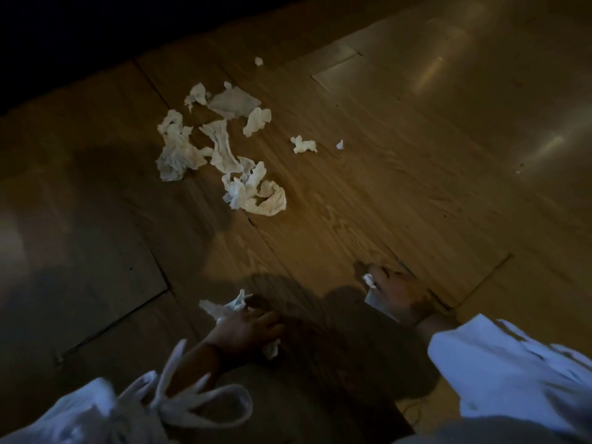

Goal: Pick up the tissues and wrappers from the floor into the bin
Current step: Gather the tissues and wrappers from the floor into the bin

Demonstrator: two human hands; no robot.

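Across the wooden floor (368, 193) most tissues (221, 149) lie ungathered — left hand (246, 328) and right hand (400, 296) each clutch scraps; no bin visible.

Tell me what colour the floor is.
Brown wood grain floor, clearest in the head view.

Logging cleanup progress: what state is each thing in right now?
left hand: closed on a crumpled tissue
right hand: gripping a white scrap
tissue pile: lying loose on the floor
small scraps: scattered beside the pile
bin: not in view
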